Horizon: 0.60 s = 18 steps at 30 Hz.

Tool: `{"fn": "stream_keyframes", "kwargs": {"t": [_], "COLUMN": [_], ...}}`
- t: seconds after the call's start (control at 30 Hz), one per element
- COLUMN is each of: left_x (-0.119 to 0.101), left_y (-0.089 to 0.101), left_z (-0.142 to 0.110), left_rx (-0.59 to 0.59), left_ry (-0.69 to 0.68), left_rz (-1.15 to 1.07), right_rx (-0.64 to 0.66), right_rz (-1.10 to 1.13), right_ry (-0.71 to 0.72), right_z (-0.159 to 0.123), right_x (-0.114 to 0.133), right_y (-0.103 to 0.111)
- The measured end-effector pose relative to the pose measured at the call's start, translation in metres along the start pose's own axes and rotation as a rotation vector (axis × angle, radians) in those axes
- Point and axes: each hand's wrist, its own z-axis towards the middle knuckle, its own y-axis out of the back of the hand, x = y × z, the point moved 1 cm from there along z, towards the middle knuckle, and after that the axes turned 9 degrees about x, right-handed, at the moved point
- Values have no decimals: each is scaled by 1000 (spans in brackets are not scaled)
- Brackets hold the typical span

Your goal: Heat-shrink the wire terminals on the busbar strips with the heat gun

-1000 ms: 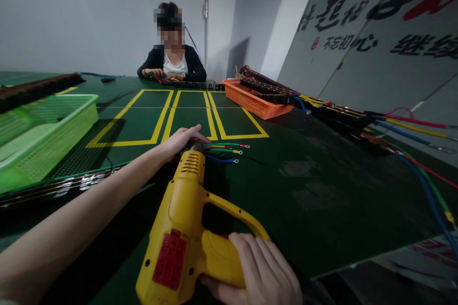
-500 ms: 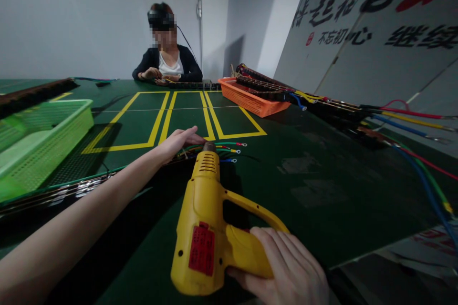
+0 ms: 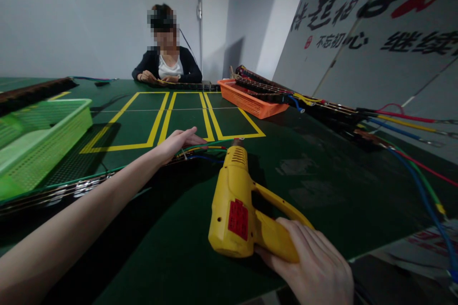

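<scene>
Green desk (image 3: 343, 200): my right hand (image 3: 318, 262) grips yellow heat gun (image 3: 232, 181), shifted right, nozzle (image 3: 237, 142) now by wire tips. Left hand (image 3: 175, 145) at wires (image 3: 214, 143); can't tell if pinching.

head-worn view, facing forward and down, close above hands

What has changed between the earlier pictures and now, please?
The right hand has moved the yellow heat gun rightward, carrying its nozzle away from the left hand towards the wires' lug ends. The right hand's grip, the left hand's place by the wires and both baskets look unchanged.
</scene>
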Motion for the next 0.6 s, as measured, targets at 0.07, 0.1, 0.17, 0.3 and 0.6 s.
{"fn": "stream_keyframes", "kwargs": {"t": [0.07,0.1,0.17,0.3,0.6], "left_x": [0,0,-1,-1,5], "left_y": [0,0,-1,0,2], "left_z": [0,0,0,0,2], "left_rx": [-2,-2,0,22,-6], "left_ry": [6,11,9,-16,0], "left_rz": [-2,-3,6,23,-8], "right_rx": [-3,-3,-3,-27,-156], "right_rz": [4,-3,-22,11,105], "right_ry": [-4,-1,17,63,135], "right_z": [2,3,5,8,12], "right_x": [2,3,6,17,60], "right_y": [1,2,4,7,-8]}}
